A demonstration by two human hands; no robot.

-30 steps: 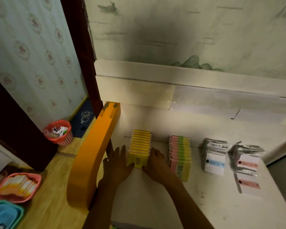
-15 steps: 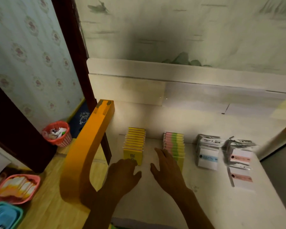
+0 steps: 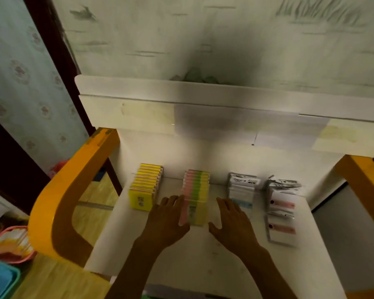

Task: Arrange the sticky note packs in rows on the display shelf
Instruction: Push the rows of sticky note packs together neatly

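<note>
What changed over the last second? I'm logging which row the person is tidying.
Both hands left the yellow row and shifted right: the left hand and right hand now flank the pink-green row, fingers straight; the left fingers touch its left side. Nothing is gripped. All four rows, including the two white-pack rows and, kept their places on the shelf.
</note>
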